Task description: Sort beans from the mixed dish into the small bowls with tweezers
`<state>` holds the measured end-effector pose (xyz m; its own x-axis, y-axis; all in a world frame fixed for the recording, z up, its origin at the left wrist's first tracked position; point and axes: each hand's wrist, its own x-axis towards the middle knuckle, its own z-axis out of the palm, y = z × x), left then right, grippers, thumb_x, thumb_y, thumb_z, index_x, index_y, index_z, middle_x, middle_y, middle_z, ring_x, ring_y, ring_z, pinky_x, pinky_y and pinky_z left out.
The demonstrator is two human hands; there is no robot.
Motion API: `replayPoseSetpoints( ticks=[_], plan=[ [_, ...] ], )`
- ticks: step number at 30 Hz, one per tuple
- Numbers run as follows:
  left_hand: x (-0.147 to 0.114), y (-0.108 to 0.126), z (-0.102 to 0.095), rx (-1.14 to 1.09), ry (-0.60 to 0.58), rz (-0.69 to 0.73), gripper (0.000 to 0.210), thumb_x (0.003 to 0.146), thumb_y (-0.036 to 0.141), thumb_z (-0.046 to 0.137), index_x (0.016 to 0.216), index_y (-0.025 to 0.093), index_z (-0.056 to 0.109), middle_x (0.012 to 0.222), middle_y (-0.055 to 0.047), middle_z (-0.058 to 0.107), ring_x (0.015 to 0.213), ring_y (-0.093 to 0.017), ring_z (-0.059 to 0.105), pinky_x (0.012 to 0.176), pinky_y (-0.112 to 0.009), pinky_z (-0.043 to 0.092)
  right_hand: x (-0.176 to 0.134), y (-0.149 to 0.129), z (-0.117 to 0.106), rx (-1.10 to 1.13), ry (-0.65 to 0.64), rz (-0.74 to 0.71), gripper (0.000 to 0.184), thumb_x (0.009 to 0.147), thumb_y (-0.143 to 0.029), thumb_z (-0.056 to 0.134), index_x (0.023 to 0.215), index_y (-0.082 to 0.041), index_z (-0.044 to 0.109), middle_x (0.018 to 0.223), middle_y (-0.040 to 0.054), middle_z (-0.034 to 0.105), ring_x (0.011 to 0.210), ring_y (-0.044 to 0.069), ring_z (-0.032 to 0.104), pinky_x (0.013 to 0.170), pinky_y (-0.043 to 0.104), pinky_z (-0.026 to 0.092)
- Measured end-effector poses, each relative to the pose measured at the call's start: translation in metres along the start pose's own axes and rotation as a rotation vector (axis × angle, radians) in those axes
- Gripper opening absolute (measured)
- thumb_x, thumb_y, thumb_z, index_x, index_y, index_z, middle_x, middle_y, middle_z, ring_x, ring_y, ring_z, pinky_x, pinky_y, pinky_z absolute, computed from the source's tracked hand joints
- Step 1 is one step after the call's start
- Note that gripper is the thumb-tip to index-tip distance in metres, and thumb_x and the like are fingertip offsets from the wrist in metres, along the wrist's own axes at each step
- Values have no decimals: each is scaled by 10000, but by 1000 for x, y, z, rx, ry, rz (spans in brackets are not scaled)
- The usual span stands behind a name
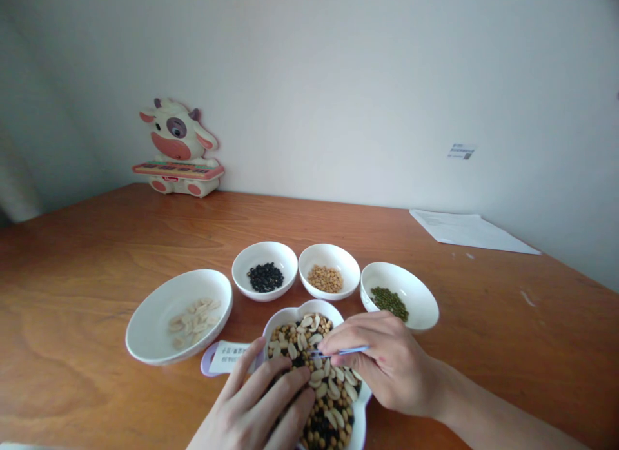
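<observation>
Four small bowls [264, 270] stand behind the mixed-seed dish [309, 311]; paper sheets [469, 231] far right.

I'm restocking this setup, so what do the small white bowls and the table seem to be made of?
The small white bowls look like glazed ceramic or porcelain, though possibly melamine: smooth, glossy, evenly white rims. The table looks like varnished wood or wood veneer: orange-brown with visible grain and a soft sheen.

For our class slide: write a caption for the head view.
Right hand holds tweezers over mixed-seed dish; left hand steadies it.
</observation>
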<state>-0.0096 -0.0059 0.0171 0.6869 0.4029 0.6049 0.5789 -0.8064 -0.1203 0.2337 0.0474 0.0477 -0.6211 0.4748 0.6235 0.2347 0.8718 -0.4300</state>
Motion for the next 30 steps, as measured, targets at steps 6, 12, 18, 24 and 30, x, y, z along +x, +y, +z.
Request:
replayPoseSetpoints(
  ticks=[6,12,18,24,30],
  plan=[
    [3,0,0,-10,-12,-9,318,1085,278,406,1113,223,717,1130,52,739,1077,-126,644,1292,-347,91,0,2,4,81,-36,-17,160,969,-77,574,1047,-168,681,860,38,781,753,150,744,713,248,582],
    [0,1,2,-12,-3,-20,366,1098,284,356,1112,213,715,1144,45,729,1091,-127,632,1291,-357,78,-1,3,4,85,-38,-13,143,955,-68,606,1046,-149,680,882,45,783,782,150,748,740,237,571],
    [-1,2,1,-15,4,-21,373,1100,288,348,1124,222,715,1147,51,726,1097,-129,625,1291,-358,58,-1,2,5,105,-37,-17,147,961,-74,600,1057,-149,682,871,51,779,769,150,745,727,239,572],
    [2,0,1,13,4,10,364,1098,292,359,1100,215,714,1126,37,725,1078,-124,634,1285,-347,101,0,2,5,101,-30,-28,139,971,-86,598,1067,-146,681,886,65,779,797,157,753,741,248,584],
    [2,2,-3,9,-8,-2,356,1097,277,360,1124,215,710,1137,40,725,1075,-126,638,1286,-354,101,1,3,5,113,-39,-41,145,958,-66,607,1060,-146,671,905,70,782,813,157,756,745,247,585]
  ],
)
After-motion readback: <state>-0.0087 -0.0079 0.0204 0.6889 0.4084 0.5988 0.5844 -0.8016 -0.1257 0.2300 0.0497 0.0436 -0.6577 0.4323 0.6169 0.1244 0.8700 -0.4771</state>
